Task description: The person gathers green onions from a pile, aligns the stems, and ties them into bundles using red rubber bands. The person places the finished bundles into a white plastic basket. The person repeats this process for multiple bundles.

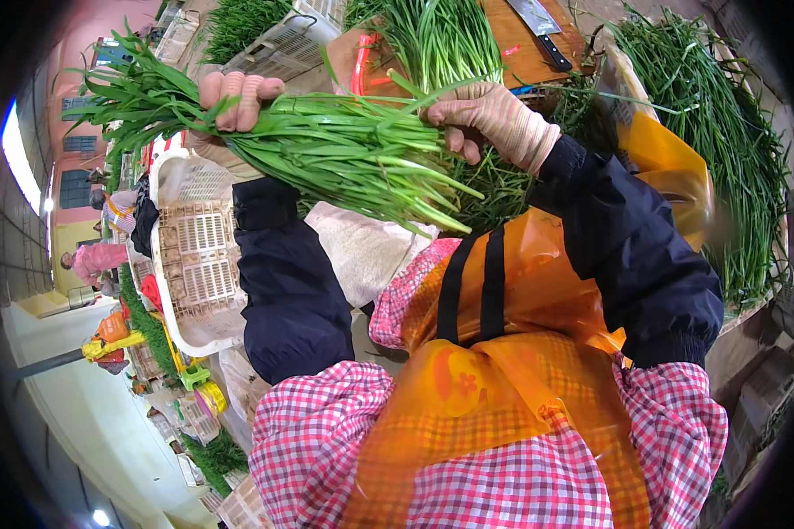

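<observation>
My left hand, in a striped knit glove, is closed around the leafy part of a bunch of garlic chives, held sideways before me. The pale stem ends point right and downward. My right hand, gloved alike, pinches a few leaves and stems at the bunch's right end. Just beyond lies a pile of chives on a brown board, beside a cleaver with a black handle. Red ties lie left of that pile.
An empty white plastic basket stands at left, and a crate of chives at the back. A large basket heaped with chives is at right. Loose greens lie beneath my right hand. Two people are far off at left.
</observation>
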The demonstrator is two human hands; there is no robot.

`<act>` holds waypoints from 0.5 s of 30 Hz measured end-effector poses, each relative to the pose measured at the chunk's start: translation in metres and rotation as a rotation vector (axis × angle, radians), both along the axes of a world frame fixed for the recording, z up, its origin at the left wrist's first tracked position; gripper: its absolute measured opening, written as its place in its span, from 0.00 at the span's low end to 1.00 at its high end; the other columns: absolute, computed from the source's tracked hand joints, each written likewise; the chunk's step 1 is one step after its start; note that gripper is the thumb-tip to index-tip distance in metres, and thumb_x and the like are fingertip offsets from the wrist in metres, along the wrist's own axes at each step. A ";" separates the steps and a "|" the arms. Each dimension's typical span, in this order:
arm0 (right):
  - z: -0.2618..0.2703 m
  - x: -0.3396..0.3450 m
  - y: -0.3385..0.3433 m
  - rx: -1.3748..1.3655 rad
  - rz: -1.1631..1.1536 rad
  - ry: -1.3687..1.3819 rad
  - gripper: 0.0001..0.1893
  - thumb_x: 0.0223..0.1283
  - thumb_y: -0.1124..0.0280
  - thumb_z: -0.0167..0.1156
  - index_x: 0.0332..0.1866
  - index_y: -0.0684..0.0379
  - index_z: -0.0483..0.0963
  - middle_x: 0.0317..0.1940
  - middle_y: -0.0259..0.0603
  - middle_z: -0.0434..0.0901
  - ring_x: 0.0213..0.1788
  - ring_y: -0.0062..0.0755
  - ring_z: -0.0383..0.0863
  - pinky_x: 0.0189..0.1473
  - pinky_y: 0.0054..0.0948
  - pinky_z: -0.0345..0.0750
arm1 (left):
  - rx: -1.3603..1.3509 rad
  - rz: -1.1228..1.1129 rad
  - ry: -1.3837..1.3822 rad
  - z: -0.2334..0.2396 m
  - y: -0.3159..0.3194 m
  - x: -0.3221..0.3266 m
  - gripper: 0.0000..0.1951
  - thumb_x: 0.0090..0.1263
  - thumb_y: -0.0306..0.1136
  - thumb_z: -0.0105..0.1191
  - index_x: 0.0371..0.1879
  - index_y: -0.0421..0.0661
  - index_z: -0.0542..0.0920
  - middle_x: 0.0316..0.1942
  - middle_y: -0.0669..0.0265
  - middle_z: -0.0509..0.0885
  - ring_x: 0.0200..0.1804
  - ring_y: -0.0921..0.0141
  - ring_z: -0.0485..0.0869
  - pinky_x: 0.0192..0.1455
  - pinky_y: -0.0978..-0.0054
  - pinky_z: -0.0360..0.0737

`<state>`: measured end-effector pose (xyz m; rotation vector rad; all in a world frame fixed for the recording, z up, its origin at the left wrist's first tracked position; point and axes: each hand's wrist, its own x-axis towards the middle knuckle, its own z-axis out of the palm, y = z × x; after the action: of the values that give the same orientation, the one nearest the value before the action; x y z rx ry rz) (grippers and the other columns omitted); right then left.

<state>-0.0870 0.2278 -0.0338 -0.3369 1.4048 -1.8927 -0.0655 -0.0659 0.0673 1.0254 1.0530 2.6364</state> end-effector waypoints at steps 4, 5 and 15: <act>-0.017 -0.003 0.012 -0.172 0.130 -0.070 0.11 0.67 0.62 0.62 0.45 0.59 0.79 0.28 0.37 0.85 0.24 0.22 0.83 0.26 0.21 0.80 | 0.158 0.082 -0.056 -0.010 -0.013 0.002 0.09 0.56 0.35 0.58 0.27 0.54 0.70 0.22 0.76 0.71 0.28 0.74 0.72 0.59 0.65 0.68; -0.022 -0.005 0.016 -0.221 0.155 -0.081 0.11 0.67 0.62 0.61 0.45 0.59 0.78 0.29 0.37 0.85 0.26 0.23 0.84 0.28 0.22 0.81 | 0.191 0.084 -0.086 -0.012 -0.018 0.002 0.09 0.56 0.35 0.58 0.27 0.54 0.70 0.22 0.76 0.71 0.28 0.74 0.71 0.59 0.66 0.68; -0.042 -0.016 0.076 1.201 0.708 0.864 0.14 0.59 0.61 0.65 0.44 0.60 0.79 0.29 0.43 0.85 0.29 0.39 0.85 0.35 0.35 0.81 | 0.403 0.204 -0.157 -0.011 -0.076 0.019 0.07 0.53 0.33 0.59 0.26 0.53 0.74 0.22 0.78 0.69 0.29 0.76 0.69 0.57 0.64 0.69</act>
<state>-0.1029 0.3035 -0.0757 -0.9029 2.2597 -0.1102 -0.0461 -0.1417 0.0558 0.7852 0.6363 3.1202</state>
